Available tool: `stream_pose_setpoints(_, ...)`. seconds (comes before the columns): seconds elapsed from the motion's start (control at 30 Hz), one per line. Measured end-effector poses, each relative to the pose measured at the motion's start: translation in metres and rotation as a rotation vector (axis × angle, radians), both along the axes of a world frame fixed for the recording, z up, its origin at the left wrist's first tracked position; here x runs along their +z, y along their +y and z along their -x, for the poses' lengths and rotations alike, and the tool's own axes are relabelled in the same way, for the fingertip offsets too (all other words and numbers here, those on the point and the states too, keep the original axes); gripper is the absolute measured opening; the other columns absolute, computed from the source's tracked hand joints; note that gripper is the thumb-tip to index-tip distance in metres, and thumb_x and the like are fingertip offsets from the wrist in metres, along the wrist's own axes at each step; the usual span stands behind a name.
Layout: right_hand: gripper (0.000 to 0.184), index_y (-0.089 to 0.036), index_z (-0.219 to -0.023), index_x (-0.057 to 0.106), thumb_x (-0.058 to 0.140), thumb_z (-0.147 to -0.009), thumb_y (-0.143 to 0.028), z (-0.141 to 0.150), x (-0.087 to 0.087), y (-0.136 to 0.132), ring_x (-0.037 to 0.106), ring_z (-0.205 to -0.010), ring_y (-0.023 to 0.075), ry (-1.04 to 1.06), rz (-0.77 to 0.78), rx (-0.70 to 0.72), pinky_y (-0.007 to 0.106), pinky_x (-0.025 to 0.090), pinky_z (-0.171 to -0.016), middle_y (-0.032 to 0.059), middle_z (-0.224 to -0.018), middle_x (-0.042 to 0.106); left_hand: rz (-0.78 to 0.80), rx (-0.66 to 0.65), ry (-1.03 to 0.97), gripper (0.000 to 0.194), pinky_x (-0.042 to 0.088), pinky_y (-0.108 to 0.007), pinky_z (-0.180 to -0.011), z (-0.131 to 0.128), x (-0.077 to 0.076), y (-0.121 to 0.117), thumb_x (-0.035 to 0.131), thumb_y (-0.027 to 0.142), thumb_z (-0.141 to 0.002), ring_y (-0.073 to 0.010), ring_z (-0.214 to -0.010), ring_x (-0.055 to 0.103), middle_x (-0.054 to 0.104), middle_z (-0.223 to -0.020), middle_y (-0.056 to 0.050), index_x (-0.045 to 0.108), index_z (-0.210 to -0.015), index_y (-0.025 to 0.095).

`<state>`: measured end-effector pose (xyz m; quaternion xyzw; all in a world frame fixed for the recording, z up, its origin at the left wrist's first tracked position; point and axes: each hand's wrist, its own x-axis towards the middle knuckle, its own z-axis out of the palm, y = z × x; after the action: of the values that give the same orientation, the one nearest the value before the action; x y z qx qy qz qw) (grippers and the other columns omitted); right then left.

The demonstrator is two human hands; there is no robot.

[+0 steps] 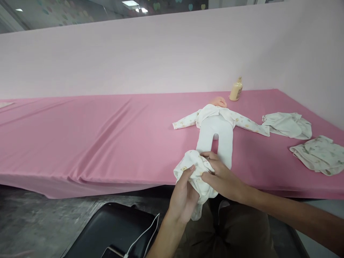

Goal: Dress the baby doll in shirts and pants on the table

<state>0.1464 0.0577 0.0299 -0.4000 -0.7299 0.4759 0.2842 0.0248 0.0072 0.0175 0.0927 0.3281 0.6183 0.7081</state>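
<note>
A baby doll [216,123] lies on its back on the pink table cover [107,136], dressed in a white printed top and white leggings, head pointing away from me. At the doll's feet, by the table's front edge, both my hands bunch up a small white printed garment [192,161]. My left hand [182,195] grips the cloth from below, fingers curled round it. My right hand [220,175] pinches the garment's upper edge right beside the doll's foot. The doll's feet are hidden behind the bunched cloth.
A cream bottle [235,90] stands behind the doll's head near the pink wall. Two crumpled white garments [287,124] [319,154] lie at the right. A black chair seat [113,229] with a phone and white cable is below the table.
</note>
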Motion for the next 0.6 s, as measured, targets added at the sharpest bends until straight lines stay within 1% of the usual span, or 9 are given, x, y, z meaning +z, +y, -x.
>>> stream_pose_setpoints(0.07, 0.009, -0.020, -0.072, 0.054, 0.046, -0.077, -0.018, -0.001, 0.001, -0.001, 0.058, -0.089, 0.0189, -0.074, 0.052, -0.071, 0.030, 0.052, -0.066, 0.0068, -0.107, 0.053, 0.000, -0.006, -0.006, 0.048, 0.050, -0.029, -0.092, 0.000, 0.000, 0.000, 0.063, 0.026, -0.086, -0.0203, -0.101, 0.067, 0.070, -0.111, -0.007, 0.054, -0.133, 0.017)
stream_pose_setpoints(0.1, 0.009, -0.020, -0.068, 0.049, 0.046, -0.077, -0.019, -0.001, 0.002, -0.001, 0.055, -0.079, 0.0162, -0.097, 0.082, -0.074, 0.027, 0.049, -0.060, 0.0050, -0.096, 0.052, 0.003, -0.008, -0.006, 0.048, 0.050, -0.029, -0.092, 0.001, -0.001, 0.000, 0.062, 0.025, -0.087, -0.0205, -0.102, 0.066, 0.069, -0.112, -0.007, 0.054, -0.133, 0.017)
stream_pose_setpoints(0.17, 0.015, -0.020, -0.063, 0.038, 0.044, -0.077, -0.018, -0.002, 0.005, 0.001, 0.045, -0.063, 0.0115, -0.092, 0.136, -0.024, 0.023, 0.039, -0.051, 0.0004, -0.075, 0.044, 0.003, -0.009, -0.003, 0.046, 0.050, -0.029, -0.092, 0.001, -0.002, 0.000, 0.061, 0.024, -0.087, -0.0207, -0.104, 0.066, 0.069, -0.112, -0.007, 0.054, -0.132, 0.018)
stream_pose_setpoints(0.23, 0.018, -0.020, -0.062, 0.031, 0.042, -0.076, -0.015, -0.003, 0.006, 0.006, 0.035, -0.055, 0.0092, -0.053, 0.175, 0.032, 0.022, 0.029, -0.046, -0.0025, -0.063, 0.035, -0.021, -0.024, 0.003, 0.044, 0.051, -0.029, -0.091, 0.001, -0.002, 0.000, 0.059, 0.023, -0.088, -0.0203, -0.105, 0.065, 0.069, -0.111, -0.006, 0.055, -0.131, 0.020)
stream_pose_setpoints(0.3, 0.016, -0.021, -0.065, 0.032, 0.042, -0.077, -0.016, -0.006, 0.005, 0.012, 0.031, -0.050, 0.0079, -0.044, 0.212, 0.035, 0.022, 0.024, -0.042, -0.0043, -0.059, 0.033, -0.062, -0.059, 0.015, 0.040, 0.051, -0.030, -0.091, 0.001, -0.002, -0.001, 0.058, 0.022, -0.089, -0.0202, -0.106, 0.065, 0.070, -0.110, -0.005, 0.057, -0.129, 0.021)
stream_pose_setpoints(0.4, 0.009, -0.022, -0.072, 0.038, 0.042, -0.079, -0.018, -0.011, 0.001, 0.020, 0.033, -0.038, 0.0074, -0.071, 0.278, 0.040, 0.022, 0.022, -0.034, -0.0066, -0.055, 0.037, -0.114, -0.111, 0.044, 0.035, 0.050, -0.031, -0.091, 0.000, 0.000, -0.004, 0.060, 0.021, -0.087, -0.0211, -0.106, 0.064, 0.071, -0.104, -0.005, 0.062, -0.122, 0.019)
stream_pose_setpoints(0.47, 0.003, -0.023, -0.079, 0.041, 0.041, -0.080, -0.021, -0.014, -0.004, 0.024, 0.033, -0.031, 0.0091, -0.090, 0.309, 0.062, 0.024, 0.020, -0.030, -0.0080, -0.054, 0.038, -0.127, -0.125, 0.068, 0.032, 0.049, -0.031, -0.092, -0.001, 0.000, -0.006, 0.062, 0.021, -0.086, -0.0211, -0.106, 0.064, 0.071, -0.102, -0.006, 0.065, -0.117, 0.018)
stream_pose_setpoints(0.53, 0.003, -0.024, -0.083, 0.042, 0.039, -0.082, -0.023, -0.015, -0.008, 0.027, 0.036, -0.029, 0.0109, -0.108, 0.290, 0.075, 0.025, 0.021, -0.030, -0.0083, -0.053, 0.038, -0.123, -0.124, 0.090, 0.028, 0.049, -0.030, -0.094, -0.001, 0.000, -0.009, 0.064, 0.020, -0.085, -0.0206, -0.107, 0.063, 0.071, -0.101, -0.006, 0.067, -0.113, 0.018)
stream_pose_setpoints(0.6, 0.002, -0.024, -0.081, 0.041, 0.040, -0.082, -0.023, -0.015, -0.011, 0.030, 0.037, -0.031, 0.0109, -0.129, 0.180, 0.056, 0.025, 0.023, -0.033, -0.0078, -0.053, 0.039, -0.114, -0.111, 0.109, 0.024, 0.048, -0.030, -0.095, -0.002, -0.004, -0.011, 0.064, 0.020, -0.085, -0.0200, -0.107, 0.063, 0.071, -0.099, -0.006, 0.069, -0.109, 0.017)
